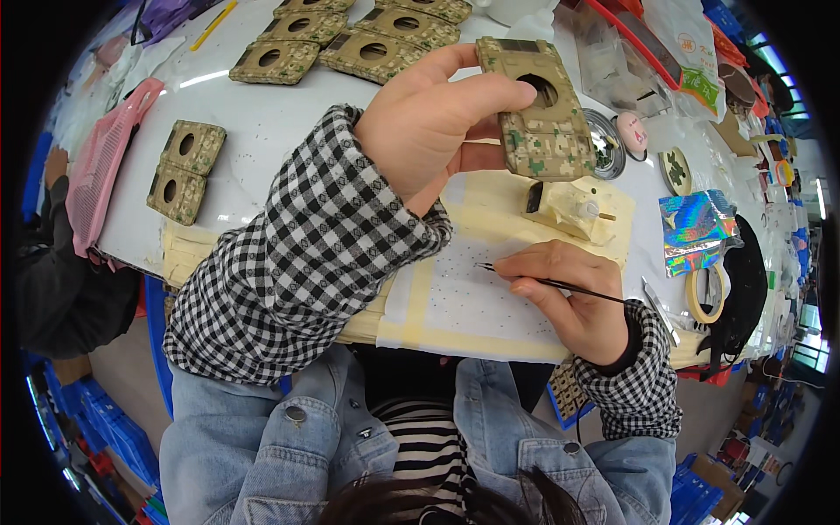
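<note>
My left hand (446, 118) is closed around a camouflage-painted hull part (547, 131), like a model vehicle's, with a round hole. It is raised above the table, thumb beside the hole. Lower and to the right, my right hand (569, 293) pinches thin black tweezers (560, 284). Their fine tips point left, just over a white sheet (472, 306) scattered with tiny dark specks. Whether anything is between the tips is too small to tell. A tape-covered block (569, 210) with a small stick poking out lies beyond my right hand.
Several matching camouflage parts (376, 50) lie at the back, and two more (186, 149) at the left. A pink mesh basket (109, 166) stands at the left edge. Rightward are a round metal tin (605, 144), a shiny foil bag (696, 229), a tape roll (705, 296) and a craft knife (659, 311).
</note>
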Demonstrator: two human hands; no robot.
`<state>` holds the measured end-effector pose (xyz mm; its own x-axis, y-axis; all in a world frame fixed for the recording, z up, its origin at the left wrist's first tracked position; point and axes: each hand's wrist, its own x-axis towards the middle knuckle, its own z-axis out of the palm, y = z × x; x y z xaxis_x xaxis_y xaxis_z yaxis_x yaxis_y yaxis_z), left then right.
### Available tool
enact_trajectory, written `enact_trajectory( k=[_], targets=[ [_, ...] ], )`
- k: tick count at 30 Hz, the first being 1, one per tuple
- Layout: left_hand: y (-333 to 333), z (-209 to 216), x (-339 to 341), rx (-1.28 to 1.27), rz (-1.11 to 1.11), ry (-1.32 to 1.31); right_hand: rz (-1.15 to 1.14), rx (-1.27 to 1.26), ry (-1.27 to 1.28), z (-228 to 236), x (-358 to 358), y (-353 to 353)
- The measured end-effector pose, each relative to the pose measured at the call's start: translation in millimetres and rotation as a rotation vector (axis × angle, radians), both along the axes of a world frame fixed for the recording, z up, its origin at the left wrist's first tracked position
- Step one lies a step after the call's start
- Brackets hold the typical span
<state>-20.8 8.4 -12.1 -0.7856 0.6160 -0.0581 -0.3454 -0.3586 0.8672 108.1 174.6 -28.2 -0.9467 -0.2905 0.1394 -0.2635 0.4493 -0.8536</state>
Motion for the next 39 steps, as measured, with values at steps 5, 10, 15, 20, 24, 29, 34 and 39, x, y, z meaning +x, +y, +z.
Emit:
enact_trajectory(
  k=[5, 10, 15, 20, 24, 29, 34, 39],
  targets=[
    [0.3, -0.3, -1.4, 0.004, -0.01, -0.001, -0.009, 0.003, -0.014, 1.6, 0.1, 0.7],
    [-0.2, -0.8, -1.6, -0.001, -0.009, 0.002, -0.005, 0.004, -0.013, 1.2, -0.4, 1.2],
    [-0.9, -3.6, -3.2, 0.064, 0.039, -0.007, 0.0, 0.003, -0.004, 0.7, -0.6, 1.9],
    [2.6, 1.5, -5.9, -0.019, 0.098, -0.128, -0.016, -0.009, -0.01, 0.7, 0.2, 2.6],
    [2.6, -8.0, -6.1, 0.038, 0.071, 0.082, -0.015, -0.002, -0.017, 2.3, 0.0, 1.5],
    [0.3, -3.4, -5.2, 0.02, 0.06, 0.072, 0.0, -0.002, -0.013, 1.5, -1.6, 1.6],
    [-1.8, -1.4, -4.3, -0.026, 0.0, 0.121, -0.002, -0.005, -0.013, 2.1, -0.2, 2.5],
    [-2.7, -1.9, -4.4, -0.042, 0.008, 0.116, 0.0, 0.005, -0.017, 3.2, -0.4, 1.8]
  ],
)
